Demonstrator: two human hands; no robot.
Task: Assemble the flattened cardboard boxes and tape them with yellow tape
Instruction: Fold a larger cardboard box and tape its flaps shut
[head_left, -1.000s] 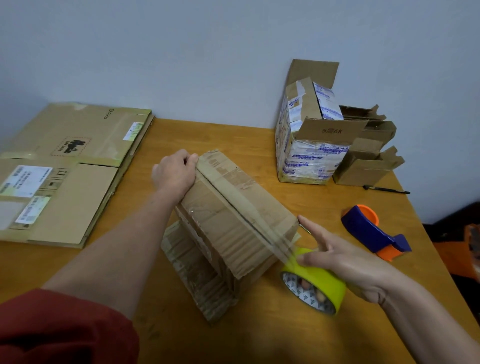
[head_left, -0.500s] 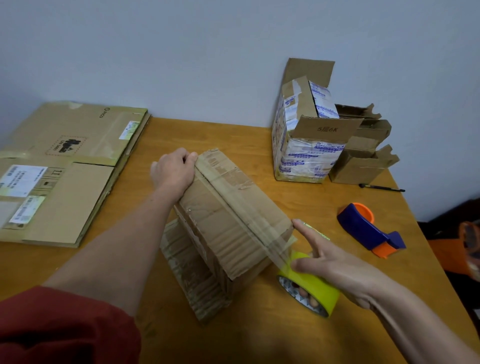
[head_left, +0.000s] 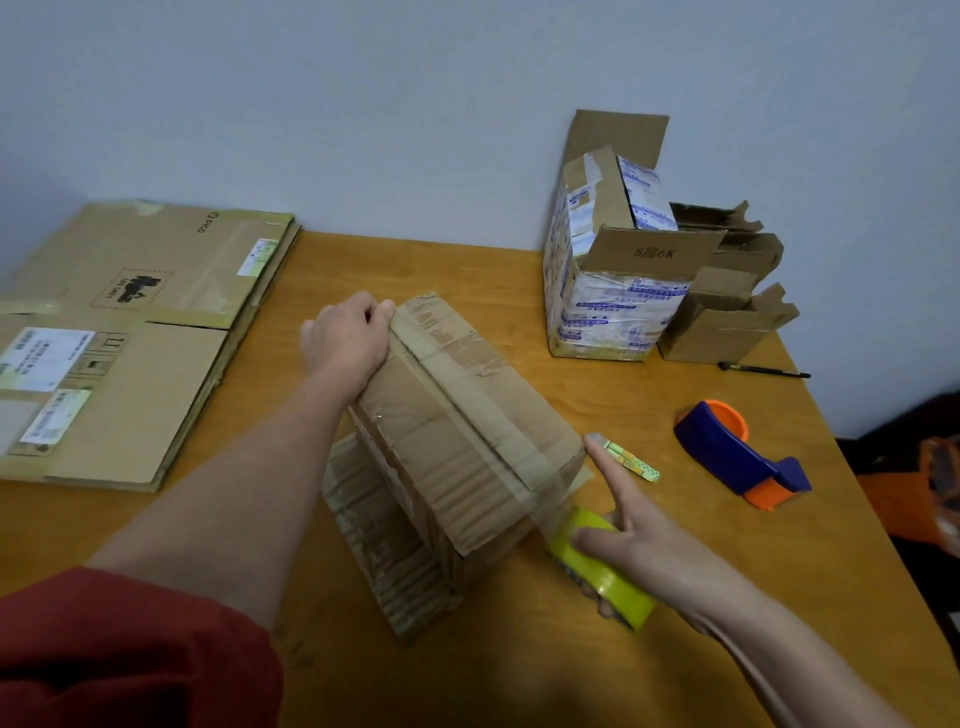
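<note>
1. Head view: a worn brown cardboard box (head_left: 457, 431) sits mid-desk, tipped, with its long axis running from far left to near right. A strip of tape lies lengthwise along its upper seam.
2. A loose corrugated flap hangs below its near-left side and reaches the wooden desk (head_left: 519, 675).
3. At the box's far-left end the left hand (head_left: 348, 338) grips the edge, its fingers curled over it.
4. At the near-right corner the right hand (head_left: 634, 540) clasps a roll of yellow tape (head_left: 597, 571) just below the box, the index finger stretched out toward that corner. A taut strip runs from the roll up to the seam.
5. Two flattened brown cardboard boxes (head_left: 130, 338) lie stacked at the left edge.
6. By the far wall an upright open carton with blue print (head_left: 608, 291) touches smaller open brown cartons (head_left: 727, 322). I cannot tell what they hold.
7. To the right lie a blue-and-orange tape dispenser (head_left: 737, 457), a black pen (head_left: 763, 370) and a small yellow-green patterned strip (head_left: 631, 460).
</note>
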